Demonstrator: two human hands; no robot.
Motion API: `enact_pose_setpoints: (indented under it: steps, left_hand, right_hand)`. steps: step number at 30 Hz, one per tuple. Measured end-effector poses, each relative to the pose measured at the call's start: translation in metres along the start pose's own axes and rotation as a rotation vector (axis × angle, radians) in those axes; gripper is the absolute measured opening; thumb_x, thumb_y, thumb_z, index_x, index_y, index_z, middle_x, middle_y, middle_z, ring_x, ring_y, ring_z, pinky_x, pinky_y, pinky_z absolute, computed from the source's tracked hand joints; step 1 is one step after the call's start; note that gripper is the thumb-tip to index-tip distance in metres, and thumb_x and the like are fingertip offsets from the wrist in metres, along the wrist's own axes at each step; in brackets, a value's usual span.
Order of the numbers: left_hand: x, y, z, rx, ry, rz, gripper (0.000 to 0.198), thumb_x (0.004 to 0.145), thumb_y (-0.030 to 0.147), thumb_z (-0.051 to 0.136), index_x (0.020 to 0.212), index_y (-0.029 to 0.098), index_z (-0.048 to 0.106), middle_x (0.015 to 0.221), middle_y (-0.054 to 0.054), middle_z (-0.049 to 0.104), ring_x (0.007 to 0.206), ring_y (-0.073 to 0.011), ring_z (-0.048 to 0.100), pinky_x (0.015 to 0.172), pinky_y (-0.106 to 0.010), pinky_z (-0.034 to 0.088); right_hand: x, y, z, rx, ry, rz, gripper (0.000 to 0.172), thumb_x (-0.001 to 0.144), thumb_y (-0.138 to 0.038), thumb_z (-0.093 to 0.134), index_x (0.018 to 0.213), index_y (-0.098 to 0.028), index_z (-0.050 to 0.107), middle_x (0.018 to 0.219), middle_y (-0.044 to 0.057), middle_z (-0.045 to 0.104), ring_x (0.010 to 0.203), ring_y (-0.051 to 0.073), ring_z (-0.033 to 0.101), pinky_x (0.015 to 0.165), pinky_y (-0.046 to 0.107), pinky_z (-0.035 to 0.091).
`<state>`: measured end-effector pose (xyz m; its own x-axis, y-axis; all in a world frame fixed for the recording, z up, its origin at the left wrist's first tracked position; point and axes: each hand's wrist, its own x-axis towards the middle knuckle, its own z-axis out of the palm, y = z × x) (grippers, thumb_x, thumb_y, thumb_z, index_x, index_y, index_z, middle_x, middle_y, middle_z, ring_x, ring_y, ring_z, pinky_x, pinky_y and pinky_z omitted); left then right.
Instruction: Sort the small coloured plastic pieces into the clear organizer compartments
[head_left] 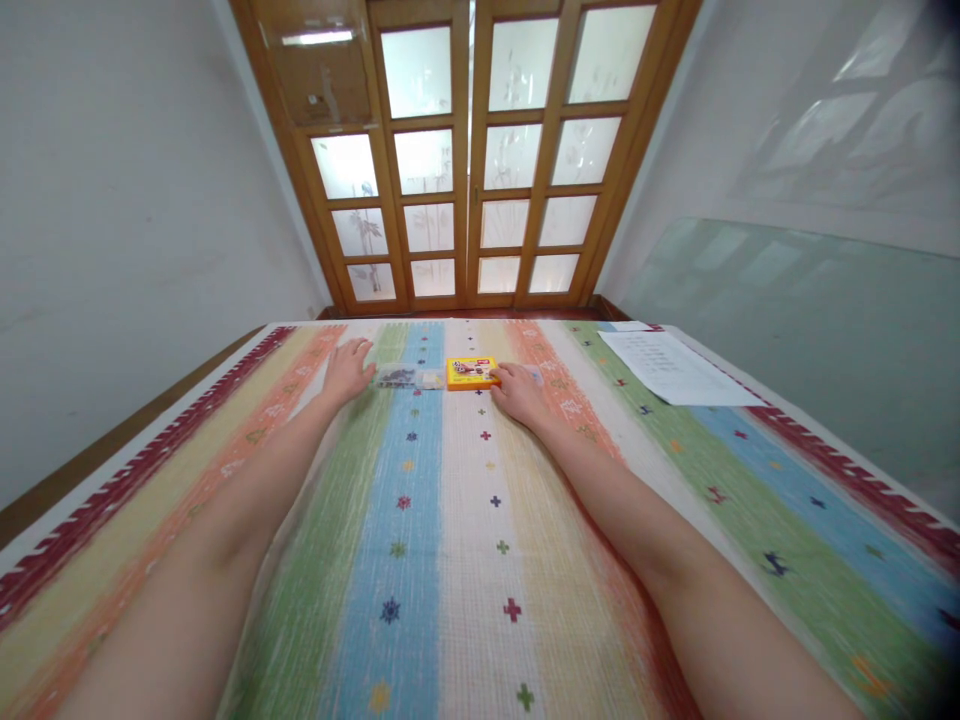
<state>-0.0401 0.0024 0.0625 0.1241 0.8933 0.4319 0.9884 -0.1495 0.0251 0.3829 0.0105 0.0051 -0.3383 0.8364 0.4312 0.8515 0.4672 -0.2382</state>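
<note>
Stretching bare forearms (619, 512) forward over a striped cloth (472, 545). Holding nothing in the left hand (349, 370), uncurled and just beside a clear packet (397, 377) with dark contents. Touching the right side of a yellow box (471, 373) with the right hand (519, 394); cannot tell whether gripped. Lying flat on the cloth, between packet and right hand: the box. Seen farther right: white paper (675, 370). Seen beyond the cloth: wooden glazed doors (460, 170).

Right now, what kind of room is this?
Probably a room in someone's home, maybe for dining: there's a colorful striped tablecloth and, beyond it, wooden doors with pale panes.
</note>
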Motion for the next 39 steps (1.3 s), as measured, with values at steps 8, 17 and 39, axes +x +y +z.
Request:
enact_pose_setpoints:
  steps: [8, 17, 39]
  left_hand:
    - [-0.028, -0.041, 0.015, 0.065, -0.239, 0.032, 0.059, 0.099, 0.047, 0.042, 0.152, 0.021, 0.052, 0.157, -0.010, 0.052, 0.146, -0.0269, 0.047, 0.123, -0.043, 0.034]
    - [-0.050, -0.046, 0.029, 0.020, -0.353, 0.089, 0.076, 0.102, 0.061, 0.033, 0.165, 0.020, 0.028, 0.174, -0.014, 0.019, 0.160, -0.0296, 0.021, 0.127, -0.050, 0.022]
    - [-0.043, -0.023, 0.040, 0.020, -0.295, -0.008, 0.077, 0.100, 0.064, 0.036, 0.166, 0.024, 0.030, 0.173, -0.012, 0.023, 0.155, -0.0345, 0.032, 0.123, -0.050, 0.030]
  right_hand:
    - [0.000, -0.001, -0.002, -0.005, -0.002, 0.005, 0.039, 0.098, -0.028, 0.054, 0.133, -0.019, 0.067, 0.143, 0.013, 0.059, 0.131, 0.027, 0.052, 0.116, 0.041, 0.036]
    - [0.002, 0.001, 0.001, -0.002, 0.003, 0.000, 0.038, 0.097, -0.029, 0.054, 0.132, -0.018, 0.068, 0.142, 0.014, 0.061, 0.130, 0.027, 0.053, 0.115, 0.041, 0.038]
    - [-0.001, 0.004, -0.002, -0.109, -0.007, 0.110, 0.041, 0.098, -0.037, 0.056, 0.136, -0.021, 0.062, 0.145, 0.018, 0.057, 0.131, 0.036, 0.049, 0.115, 0.052, 0.031]
